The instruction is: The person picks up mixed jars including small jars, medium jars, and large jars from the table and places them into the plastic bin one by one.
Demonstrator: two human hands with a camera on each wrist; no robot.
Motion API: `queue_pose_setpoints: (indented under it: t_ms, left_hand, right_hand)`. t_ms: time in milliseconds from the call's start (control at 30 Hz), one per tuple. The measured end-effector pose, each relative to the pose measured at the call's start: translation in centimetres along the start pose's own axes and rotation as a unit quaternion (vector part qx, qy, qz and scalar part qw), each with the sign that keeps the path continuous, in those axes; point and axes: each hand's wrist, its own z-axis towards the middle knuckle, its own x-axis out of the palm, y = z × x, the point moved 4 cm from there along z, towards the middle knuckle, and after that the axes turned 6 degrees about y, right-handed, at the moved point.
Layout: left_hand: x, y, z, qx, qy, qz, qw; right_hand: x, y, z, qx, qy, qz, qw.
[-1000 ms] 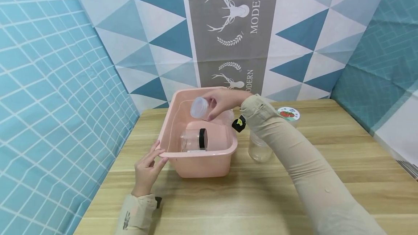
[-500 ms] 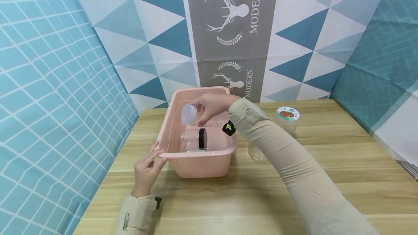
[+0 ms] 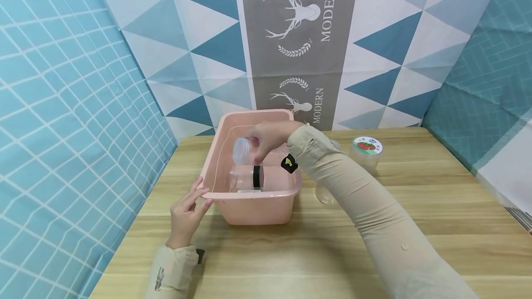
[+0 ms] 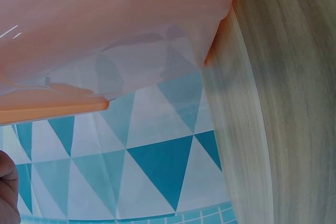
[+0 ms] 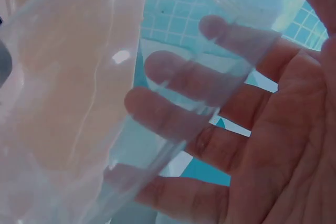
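Note:
My right hand [image 3: 272,138] holds a clear plastic jar [image 5: 173,98] with a translucent lid [image 3: 241,151], tilted on its side within the pink basin [image 3: 257,211]. The right wrist view shows the fingers spread around the jar's clear wall. Just below it in the head view, another clear jar [image 3: 242,178] with a black lid [image 3: 257,177] lies sideways on the basin floor. At the basin's near left corner, my left hand [image 3: 184,220] pinches the rim between fingers and thumb. The left wrist view catches the outside of the basin [image 4: 121,19].
On the wooden table [image 3: 415,216], right of the basin, stands a jar with a tomato picture on its lid [image 3: 367,146]. A clear jar [image 3: 325,195] is partly hidden by the right sleeve. Patterned cloth [image 3: 199,77] covers the back and sides.
My right hand has moved left and lowered the jar deeper into the basin, close over the black-lidded jar. The left hand stays at the rim.

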Motion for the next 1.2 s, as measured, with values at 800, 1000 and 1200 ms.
queue_pose_setpoints:
  t_ms: [800,1000,1200]
  left_hand:
    - [0.1,0.0,-0.1,-0.006,0.003,-0.002,1.0000]
    - [0.0,0.0,-0.1,-0.002,0.002,-0.006,1.0000]
    - [0.0,0.0,0.0,0.004,0.000,-0.005,1.0000]
  right_hand:
    - [0.8,-1.7,-1.4,-0.029,0.045,0.059,0.997]
    - [0.7,-3.1,-2.5,-0.036,0.042,0.064,0.996]
    - [0.3,-3.8,-3.8,-0.016,0.038,0.055,0.998]
